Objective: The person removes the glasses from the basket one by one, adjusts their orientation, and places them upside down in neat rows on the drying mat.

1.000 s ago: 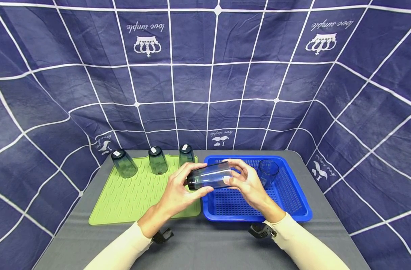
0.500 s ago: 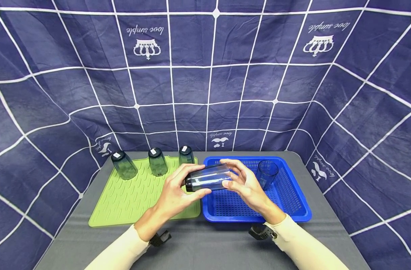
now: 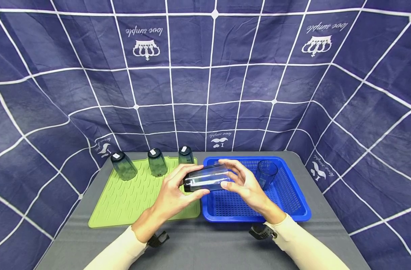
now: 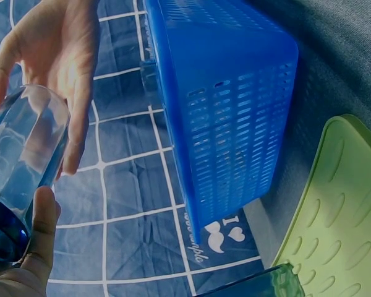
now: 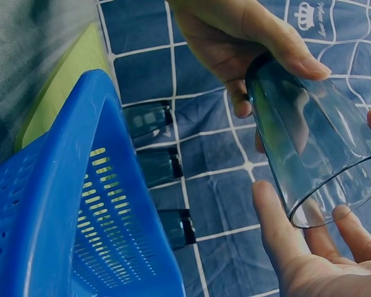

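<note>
A clear blue-grey drinking glass (image 3: pixel 207 178) lies sideways in the air between both hands, above the near left part of a blue basket (image 3: pixel 256 218). My left hand (image 3: pixel 171 193) grips it round the dark base end. At the rim end, my right hand (image 3: pixel 247 186) holds the glass with thumb and fingers. The right wrist view shows the open mouth of the glass (image 5: pixel 321 136) facing the right palm. Another glass (image 3: pixel 267 174) stands in the basket with its rim up. Three glasses, one of them the leftmost glass (image 3: pixel 123 167), stand upside down on a green mat (image 3: pixel 124 206).
The mat lies left of the basket on a grey table (image 3: pixel 205 243). White labels show on the bases of the upturned glasses, such as the middle glass (image 3: pixel 157 163). A blue cloth (image 3: pixel 192 86) with white lines hangs behind and at both sides.
Both hands and the held glass have shifted slightly left, still sideways with its base to the left. The view has tilted a little. Glasses on the mat and in the basket stay put.
</note>
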`<state>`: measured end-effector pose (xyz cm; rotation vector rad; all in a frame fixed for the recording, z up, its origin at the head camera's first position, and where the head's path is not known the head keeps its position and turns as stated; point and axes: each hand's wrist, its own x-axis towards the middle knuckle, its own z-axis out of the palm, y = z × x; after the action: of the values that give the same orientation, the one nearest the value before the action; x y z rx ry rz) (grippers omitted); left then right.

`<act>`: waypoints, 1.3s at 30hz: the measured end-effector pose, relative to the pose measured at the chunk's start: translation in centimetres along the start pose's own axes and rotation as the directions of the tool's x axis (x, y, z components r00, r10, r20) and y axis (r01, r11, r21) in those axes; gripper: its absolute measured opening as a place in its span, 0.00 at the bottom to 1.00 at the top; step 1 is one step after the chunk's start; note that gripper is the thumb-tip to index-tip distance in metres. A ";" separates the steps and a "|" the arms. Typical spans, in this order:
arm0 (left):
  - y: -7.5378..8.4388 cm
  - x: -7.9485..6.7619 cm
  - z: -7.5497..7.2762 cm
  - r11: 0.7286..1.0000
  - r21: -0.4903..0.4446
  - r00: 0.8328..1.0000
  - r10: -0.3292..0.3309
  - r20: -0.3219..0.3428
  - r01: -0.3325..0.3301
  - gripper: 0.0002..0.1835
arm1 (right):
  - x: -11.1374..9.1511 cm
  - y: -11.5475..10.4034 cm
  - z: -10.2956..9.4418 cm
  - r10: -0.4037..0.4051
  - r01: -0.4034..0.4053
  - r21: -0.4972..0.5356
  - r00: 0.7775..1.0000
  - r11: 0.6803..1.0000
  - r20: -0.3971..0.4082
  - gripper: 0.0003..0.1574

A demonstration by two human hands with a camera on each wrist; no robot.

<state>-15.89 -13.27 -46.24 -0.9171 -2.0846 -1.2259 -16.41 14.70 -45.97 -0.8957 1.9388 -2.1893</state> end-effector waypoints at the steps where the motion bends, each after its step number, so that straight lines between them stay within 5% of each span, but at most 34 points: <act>1: 0.0 0.0 0.0 1.000 0.004 1.000 0.000 0.001 0.000 0.41 | 0.0 0.0 0.0 0.001 -0.001 -0.002 1.000 1.000 0.000 0.44; 12: 0.0 0.2 -0.4 0.999 0.021 1.000 0.030 -0.005 -0.030 0.41 | 0.2 -0.1 -0.5 0.008 -0.008 -0.046 1.000 0.999 -0.001 0.41; 39: -0.4 -0.4 -1.2 0.999 0.039 1.000 -0.007 -0.030 0.008 0.40 | 0.0 -0.1 -2.9 -0.052 0.052 0.048 0.999 0.998 0.012 0.34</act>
<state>-15.77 -14.63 -46.19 -0.8691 -2.0831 -1.1918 -17.76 17.22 -45.91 -0.9609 1.8701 -2.2419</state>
